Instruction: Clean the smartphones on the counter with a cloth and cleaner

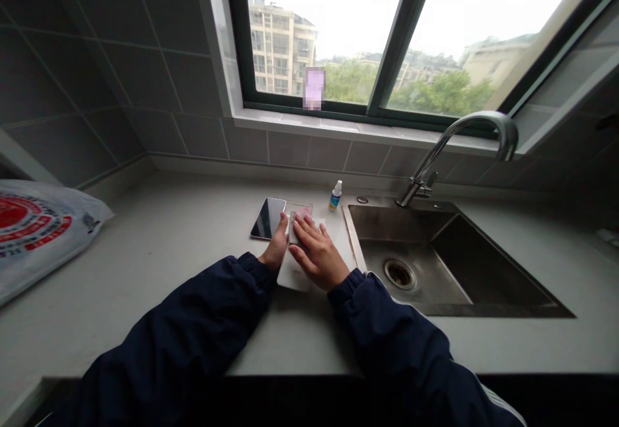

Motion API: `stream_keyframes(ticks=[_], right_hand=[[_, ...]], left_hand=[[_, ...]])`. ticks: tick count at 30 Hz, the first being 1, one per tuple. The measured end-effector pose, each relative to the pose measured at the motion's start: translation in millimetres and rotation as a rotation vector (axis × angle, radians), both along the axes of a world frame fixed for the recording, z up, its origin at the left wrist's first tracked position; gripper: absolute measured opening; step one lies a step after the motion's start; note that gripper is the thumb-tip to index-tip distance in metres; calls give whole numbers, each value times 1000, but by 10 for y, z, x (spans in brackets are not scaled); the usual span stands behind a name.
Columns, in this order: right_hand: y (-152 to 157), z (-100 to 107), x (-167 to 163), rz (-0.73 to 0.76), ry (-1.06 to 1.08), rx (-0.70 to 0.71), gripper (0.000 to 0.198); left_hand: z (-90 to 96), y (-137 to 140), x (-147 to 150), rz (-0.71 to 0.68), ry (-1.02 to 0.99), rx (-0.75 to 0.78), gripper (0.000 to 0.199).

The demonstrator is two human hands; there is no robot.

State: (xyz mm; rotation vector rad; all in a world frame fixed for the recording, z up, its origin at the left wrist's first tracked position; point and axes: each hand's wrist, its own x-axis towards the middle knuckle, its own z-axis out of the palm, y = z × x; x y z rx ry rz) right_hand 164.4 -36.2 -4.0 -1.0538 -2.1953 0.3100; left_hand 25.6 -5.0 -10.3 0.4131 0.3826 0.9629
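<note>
My left hand [276, 246] grips the left edge of a flat greyish object [293, 228], thumb up along its side. My right hand [316, 253] lies over that object with fingers stretched out and hides most of it, so its kind cannot be made out. Below both hands is a white flat sheet or pouch [290, 273] on the counter. Just beyond the fingers lies a clear-edged flat item with a pink patch [304, 210], partly covered. A smartphone [268, 218], dark screen up, rests left of my hands. Behind my right hand stands a small white bottle with a blue label [334, 200].
A steel sink [401, 246] with a curved faucet [449, 133] is set into the counter [193, 220] on the right. At the far left sits a white plastic bag with red print [43, 227]. A window [348, 40] rises behind the counter.
</note>
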Motion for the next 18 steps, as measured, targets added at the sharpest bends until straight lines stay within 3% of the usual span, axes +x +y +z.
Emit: stream_keyframes(ticks=[7,13,18], right_hand=[[-138,97,-40,264,-17,39,50],[-194,117,-64,343,107,95,32],[-197,101,-73,323,125,124,27]], left_hand=[[182,12,-129,132,223,-74,108],[247,95,-284,338,251,-70,103],[187,126,-303,373,224,-92,101]])
